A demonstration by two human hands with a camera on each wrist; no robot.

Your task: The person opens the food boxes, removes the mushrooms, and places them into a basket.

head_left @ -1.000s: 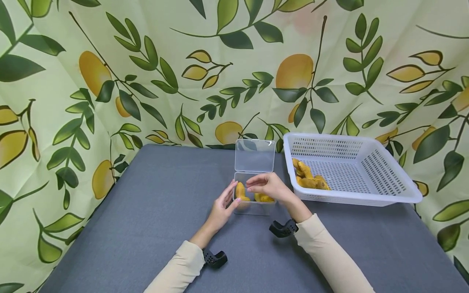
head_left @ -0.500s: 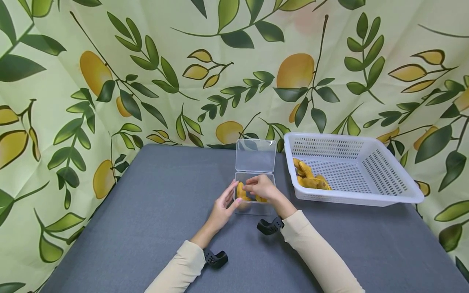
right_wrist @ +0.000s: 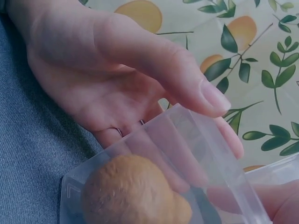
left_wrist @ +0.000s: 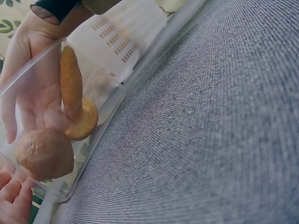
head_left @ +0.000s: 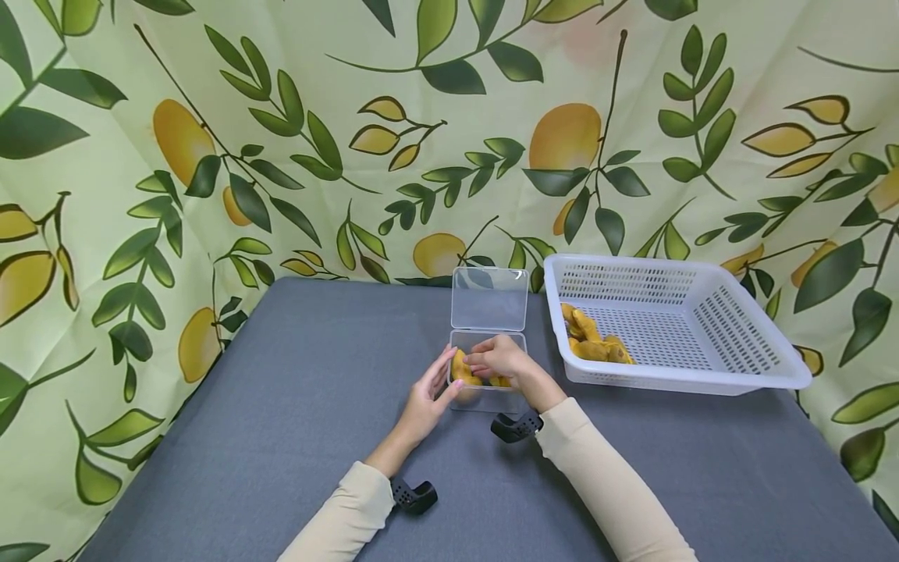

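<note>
A clear plastic box [head_left: 509,400] stands on the table with its hinged lid [head_left: 489,300] raised at the back. Lumpy yellow-brown ginger pieces [head_left: 462,370] lie inside; the left wrist view shows a long ginger piece [left_wrist: 71,79] and a rounded ginger piece [left_wrist: 46,156] through the wall. My left hand [head_left: 421,400] grips the box's front left corner, thumb in front and fingers along the side. My right hand [head_left: 507,361] reaches in over the right rim, its fingers extended near the left ginger piece. Seen from the right wrist, the thumb [right_wrist: 187,88] stays above the rim.
A white perforated basket [head_left: 674,378] stands at the back right, beside the box. Several more ginger pieces [head_left: 593,343] lie in its left end. Grey cloth covers the table [head_left: 316,375]; a leaf-and-fruit patterned curtain [head_left: 435,187] hangs behind it.
My right hand has moved left inside the box, toward the left ginger piece, which now leans slightly further left. My left hand has kept its place on the box.
</note>
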